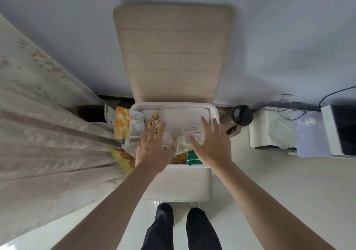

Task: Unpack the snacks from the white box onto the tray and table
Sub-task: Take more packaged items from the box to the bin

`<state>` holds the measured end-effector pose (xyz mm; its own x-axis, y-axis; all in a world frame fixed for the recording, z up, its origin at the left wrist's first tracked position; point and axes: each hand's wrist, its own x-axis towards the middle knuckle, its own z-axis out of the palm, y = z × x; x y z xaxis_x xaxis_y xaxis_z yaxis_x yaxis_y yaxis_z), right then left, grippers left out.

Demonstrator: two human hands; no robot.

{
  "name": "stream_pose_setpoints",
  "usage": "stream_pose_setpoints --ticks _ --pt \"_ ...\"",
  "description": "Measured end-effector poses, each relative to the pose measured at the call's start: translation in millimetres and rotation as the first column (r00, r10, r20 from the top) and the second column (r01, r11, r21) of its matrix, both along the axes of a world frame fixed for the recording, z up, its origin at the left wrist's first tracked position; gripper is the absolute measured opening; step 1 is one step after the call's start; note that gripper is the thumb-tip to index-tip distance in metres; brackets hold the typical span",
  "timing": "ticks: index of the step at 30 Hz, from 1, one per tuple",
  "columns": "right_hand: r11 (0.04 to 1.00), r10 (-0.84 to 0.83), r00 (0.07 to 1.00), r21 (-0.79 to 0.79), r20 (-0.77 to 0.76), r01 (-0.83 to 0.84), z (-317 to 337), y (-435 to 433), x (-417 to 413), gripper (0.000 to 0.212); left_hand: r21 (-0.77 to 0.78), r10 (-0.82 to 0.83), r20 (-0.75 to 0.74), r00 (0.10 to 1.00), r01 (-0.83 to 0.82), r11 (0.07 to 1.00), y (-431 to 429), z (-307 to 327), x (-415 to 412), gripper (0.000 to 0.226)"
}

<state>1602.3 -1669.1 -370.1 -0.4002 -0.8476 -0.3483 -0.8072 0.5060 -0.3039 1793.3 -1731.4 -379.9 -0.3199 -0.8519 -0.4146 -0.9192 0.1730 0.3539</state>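
Right under the right hand, pale packet lying crosswise in the box; left hand just beside, both spread flat, gripping nothing yet.

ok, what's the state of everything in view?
left hand: open, fingers straight, holds nothing
right hand: open, fingers spread, holds nothing
white box: open, packets inside
green packet: in the box
orange packet: out, left of the tray
bottle: black lid on
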Motion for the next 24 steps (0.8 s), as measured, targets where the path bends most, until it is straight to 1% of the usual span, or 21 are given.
stream_pose_setpoints --ticks 4,7,9,12,14,17,24 --pt "0.999 -0.029 1.0 0.029 0.012 0.028 -38.0 -1.5 11.2 0.085 0.073 -0.031 -0.004 1.0 0.031 0.997 8.4 -40.4 -4.1 0.078" --pt "0.999 -0.022 1.0 0.038 0.01 0.022 -60.4 -1.5 15.6 0.083 0.11 -0.02 -0.022 1.0 0.023 0.994 13.5 -69.2 -5.6 0.078" --pt "0.999 -0.013 1.0 0.042 -0.01 0.014 -71.6 -0.2 17.8 0.082 0.1 -0.018 -0.016 1.0 0.019 0.995 15.9 -84.0 -5.6 0.079" --pt "0.999 -0.025 1.0 0.042 -0.016 0.025 -86.4 1.3 21.2 0.082 0.063 -0.039 0.035 0.999 0.037 0.997 15.2 -102.1 -9.3 0.077" --pt "0.998 -0.036 0.999 0.045 -0.026 0.037 -96.4 0.0 22.2 0.084 0.086 -0.019 0.053 0.998 0.015 0.996 12.4 -113.1 -13.0 0.076" --pt "0.997 -0.044 0.998 0.066 -0.048 0.047 -109.4 -4.9 18.8 0.089 0.142 0.033 0.037 0.999 -0.038 0.989 7.9 -125.6 -18.5 0.075" --pt "0.99 -0.029 0.998 0.137 -0.058 0.037 -129.1 -12.8 10.9 0.101 0.115 0.083 0.034 0.996 -0.086 0.99 3.2 -139.7 -32.2 0.071"
